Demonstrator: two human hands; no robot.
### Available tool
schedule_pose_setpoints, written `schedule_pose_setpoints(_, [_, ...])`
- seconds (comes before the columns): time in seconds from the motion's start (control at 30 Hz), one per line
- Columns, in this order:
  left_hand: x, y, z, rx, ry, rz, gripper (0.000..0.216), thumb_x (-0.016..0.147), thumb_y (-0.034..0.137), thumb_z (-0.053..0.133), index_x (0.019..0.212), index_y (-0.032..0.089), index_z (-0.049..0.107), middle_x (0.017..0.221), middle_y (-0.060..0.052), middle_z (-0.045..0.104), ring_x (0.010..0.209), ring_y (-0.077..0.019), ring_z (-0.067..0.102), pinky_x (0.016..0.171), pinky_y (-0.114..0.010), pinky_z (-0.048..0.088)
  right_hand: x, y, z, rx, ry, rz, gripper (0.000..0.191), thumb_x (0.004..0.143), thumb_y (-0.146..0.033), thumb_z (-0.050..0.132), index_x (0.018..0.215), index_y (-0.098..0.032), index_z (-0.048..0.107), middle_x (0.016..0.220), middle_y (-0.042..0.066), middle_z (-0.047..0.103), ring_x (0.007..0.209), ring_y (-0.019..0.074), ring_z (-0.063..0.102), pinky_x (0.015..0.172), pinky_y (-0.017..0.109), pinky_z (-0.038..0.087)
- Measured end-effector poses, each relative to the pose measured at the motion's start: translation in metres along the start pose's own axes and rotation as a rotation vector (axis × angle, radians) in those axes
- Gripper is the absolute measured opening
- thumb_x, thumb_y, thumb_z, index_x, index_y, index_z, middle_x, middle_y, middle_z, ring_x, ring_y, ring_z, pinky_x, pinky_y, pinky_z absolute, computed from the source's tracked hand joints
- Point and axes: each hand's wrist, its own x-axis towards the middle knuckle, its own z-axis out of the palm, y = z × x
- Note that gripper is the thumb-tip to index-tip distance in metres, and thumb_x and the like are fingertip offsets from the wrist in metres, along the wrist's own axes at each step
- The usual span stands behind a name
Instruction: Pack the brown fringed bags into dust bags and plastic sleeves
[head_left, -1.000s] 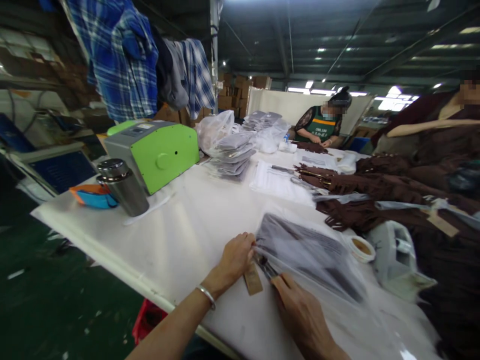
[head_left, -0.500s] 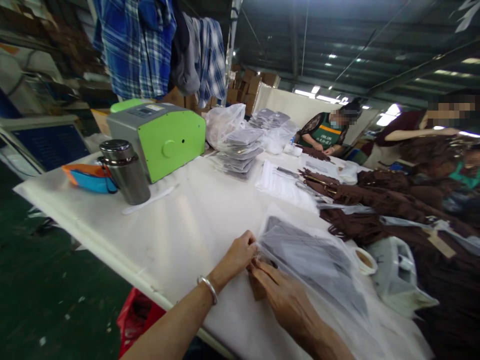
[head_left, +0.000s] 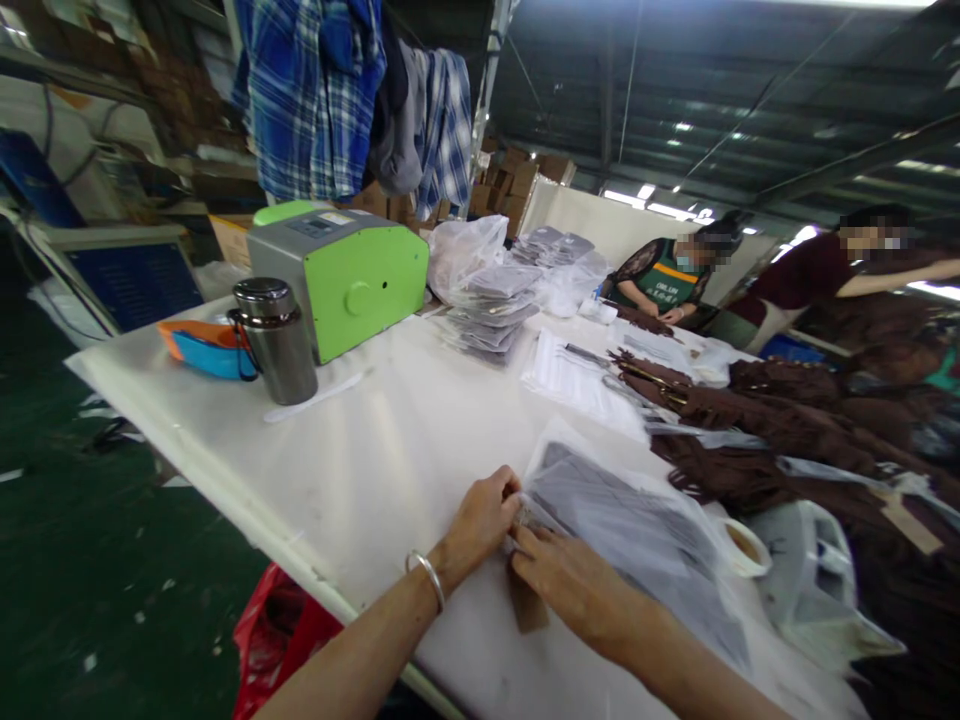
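Note:
A clear plastic bag (head_left: 637,530) with a dark folded garment inside lies on the white table (head_left: 352,450) in front of me. My left hand (head_left: 480,520), a silver bangle on its wrist, pinches the bag's near open corner. My right hand (head_left: 570,585) presses flat on the bag's edge right beside it, fingertips touching the left hand. A brown card tag (head_left: 527,605) sticks out from under my right hand onto the table.
A green and grey machine (head_left: 341,275), a steel flask (head_left: 276,340) and a blue-orange tray (head_left: 206,350) stand at the far left. Stacked bagged garments (head_left: 491,310) lie beyond. Brown fringed garments (head_left: 787,425) and a tape roll (head_left: 742,545) fill the right. Two people work at the far end.
My right hand has slid left along the bag's edge until it meets the left hand and now covers most of the brown tag. The view has swung slightly left.

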Motion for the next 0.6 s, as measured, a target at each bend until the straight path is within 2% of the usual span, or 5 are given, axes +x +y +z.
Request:
schedule_pose_setpoints(0.17, [0.001,0.002,-0.001,-0.006,-0.006,-0.02,0.007,0.076,0.016,0.05,0.08,0.02,0.054,0.068,0.005,0.056,0.064,-0.0131,0.052,0.06,-0.022,0.039,0.003,0.002,-0.012,-0.016,-0.042,-0.11,0.016,0.088,-0.008,0.054,0.095,-0.021,0.06,0.106,0.005,0.063,0.096,0.0193,0.058,0.083,0.031,0.047])
schedule_pose_setpoints(0.33, [0.003,0.001,-0.002,-0.008,-0.032,-0.034,0.006,0.075,0.017,0.051,0.079,0.02,0.054,0.067,0.005,0.055,0.063,-0.0128,0.052,0.059,-0.022,0.039,0.015,0.002,-0.006,-0.038,-0.064,-0.225,0.012,0.09,-0.012,0.054,0.089,-0.021,0.061,0.09,0.004,0.065,0.089,0.0215,0.057,0.085,0.037,0.043])
schedule_pose_setpoints(0.47, [0.004,0.0,-0.003,0.011,-0.041,-0.014,0.006,0.075,0.016,0.05,0.079,0.019,0.053,0.068,0.005,0.055,0.064,-0.0128,0.053,0.059,-0.022,0.04,0.02,0.009,-0.006,0.062,-0.033,-0.174,0.016,0.086,-0.009,0.056,0.079,-0.023,0.06,0.081,0.001,0.065,0.082,0.0183,0.058,0.076,0.031,0.044])
schedule_pose_setpoints(0.6, [0.004,-0.003,-0.001,0.028,-0.033,0.015,0.004,0.079,0.018,0.048,0.08,0.02,0.051,0.067,0.005,0.054,0.061,-0.0127,0.052,0.058,-0.022,0.039,-0.002,0.007,-0.008,0.201,0.078,0.046,0.011,0.085,-0.012,0.058,0.078,-0.021,0.057,0.082,-0.001,0.065,0.074,0.015,0.059,0.063,0.025,0.043])
